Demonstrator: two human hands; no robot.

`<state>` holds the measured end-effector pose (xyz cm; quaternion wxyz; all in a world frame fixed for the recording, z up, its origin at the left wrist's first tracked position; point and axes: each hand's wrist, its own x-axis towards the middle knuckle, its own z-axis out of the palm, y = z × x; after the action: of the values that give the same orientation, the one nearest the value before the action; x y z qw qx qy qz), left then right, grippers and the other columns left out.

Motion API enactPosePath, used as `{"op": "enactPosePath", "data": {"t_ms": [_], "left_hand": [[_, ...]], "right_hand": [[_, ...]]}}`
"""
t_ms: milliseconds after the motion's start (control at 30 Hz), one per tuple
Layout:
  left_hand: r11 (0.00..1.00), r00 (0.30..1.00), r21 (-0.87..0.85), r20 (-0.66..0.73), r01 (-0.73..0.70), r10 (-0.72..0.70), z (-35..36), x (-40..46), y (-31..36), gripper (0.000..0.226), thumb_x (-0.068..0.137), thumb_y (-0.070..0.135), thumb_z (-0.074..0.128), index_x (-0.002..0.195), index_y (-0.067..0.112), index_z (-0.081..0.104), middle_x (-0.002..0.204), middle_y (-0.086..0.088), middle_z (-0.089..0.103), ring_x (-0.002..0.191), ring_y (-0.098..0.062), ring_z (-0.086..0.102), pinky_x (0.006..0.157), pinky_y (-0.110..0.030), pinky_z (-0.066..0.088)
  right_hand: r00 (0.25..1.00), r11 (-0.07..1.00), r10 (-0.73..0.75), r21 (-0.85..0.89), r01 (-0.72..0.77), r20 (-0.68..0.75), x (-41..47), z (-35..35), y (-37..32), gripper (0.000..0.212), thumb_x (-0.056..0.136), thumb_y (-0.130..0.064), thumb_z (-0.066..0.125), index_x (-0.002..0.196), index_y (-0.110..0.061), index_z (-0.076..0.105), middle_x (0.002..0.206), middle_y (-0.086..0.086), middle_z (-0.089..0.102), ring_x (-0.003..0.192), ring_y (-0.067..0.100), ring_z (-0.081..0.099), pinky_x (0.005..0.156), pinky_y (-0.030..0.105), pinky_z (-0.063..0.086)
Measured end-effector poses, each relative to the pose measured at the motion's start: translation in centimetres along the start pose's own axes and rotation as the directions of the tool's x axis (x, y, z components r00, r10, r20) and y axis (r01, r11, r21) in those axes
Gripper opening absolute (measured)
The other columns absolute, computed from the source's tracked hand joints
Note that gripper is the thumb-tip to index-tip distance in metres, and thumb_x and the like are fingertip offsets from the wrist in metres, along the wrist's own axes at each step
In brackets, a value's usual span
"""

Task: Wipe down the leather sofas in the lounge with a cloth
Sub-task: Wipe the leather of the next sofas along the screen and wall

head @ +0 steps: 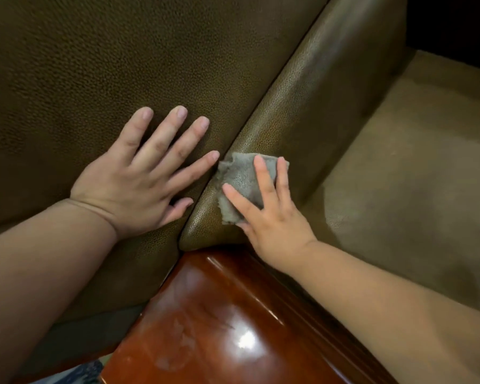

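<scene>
a glossy reddish-brown wooden armrest cap [227, 322] fills the bottom centre, with a bright glare spot and pale smudges on its top. tan carpet [427, 173] lies at right. a patterned blue scrap [86, 371] shows at the bottom edge.

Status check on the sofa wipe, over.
Left hand flat on the sofa cushion, fingers spread. Right hand presses the grey cloth on the leather armrest. Nothing in the way.
</scene>
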<state>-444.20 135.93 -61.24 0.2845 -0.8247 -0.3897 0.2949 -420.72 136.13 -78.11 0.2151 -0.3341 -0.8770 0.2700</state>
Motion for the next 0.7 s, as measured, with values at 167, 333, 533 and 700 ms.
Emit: {"op": "enactPosePath", "data": {"t_ms": [167,333,533,700], "left_hand": [[1.0,1.0,-0.022,0.007,0.01,-0.01,-0.1,0.0,0.0,0.08,0.101,0.058,0.035,0.169,0.017,0.025,0.174,-0.025,0.015,0.159,-0.05,0.013,0.127,-0.063,-0.004],[0.995,0.999,-0.091,0.042,0.03,-0.027,-0.9,0.0,0.1,0.081,0.099,0.062,0.038,0.168,0.022,0.027,0.175,-0.021,0.009,0.161,-0.044,-0.001,0.129,-0.062,-0.007],[0.942,0.742,-0.033,0.626,0.335,-0.242,-6.3,2.5,5.0,0.1,0.089,0.083,0.022,0.166,0.032,-0.018,0.167,-0.019,-0.037,0.154,-0.044,-0.033,0.123,-0.066,-0.019],[0.608,0.588,-0.432,0.806,0.666,-0.071,-16.2,1.1,13.2,0.081,0.097,0.071,0.036,0.168,0.039,0.013,0.169,0.002,0.036,0.159,-0.025,0.026,0.129,-0.047,0.022]], "right_hand": [[0.985,0.991,-0.001,0.132,0.024,-0.173,1.4,-2.9,2.5,0.042,0.091,-0.004,0.064,0.133,-0.006,0.067,0.149,0.026,0.049,0.139,0.053,0.041,0.12,0.06,0.034],[0.96,0.946,0.239,0.187,-0.264,0.144,-0.3,-6.6,2.2,0.042,0.095,-0.032,0.061,0.135,-0.02,0.056,0.128,0.005,0.055,0.109,0.027,0.058,0.092,0.042,0.053],[0.836,0.916,0.339,0.05,-0.397,0.431,-3.8,-13.2,3.1,0.032,0.098,-0.055,0.049,0.11,-0.026,0.057,0.092,-0.001,0.065,0.085,0.023,0.063,0.076,0.043,0.058],[0.765,0.939,0.301,-0.038,-0.341,0.569,-6.3,-20.1,2.9,0.041,0.099,-0.066,0.041,0.108,-0.03,0.059,0.092,-0.005,0.065,0.084,0.018,0.062,0.068,0.034,0.049]]}}
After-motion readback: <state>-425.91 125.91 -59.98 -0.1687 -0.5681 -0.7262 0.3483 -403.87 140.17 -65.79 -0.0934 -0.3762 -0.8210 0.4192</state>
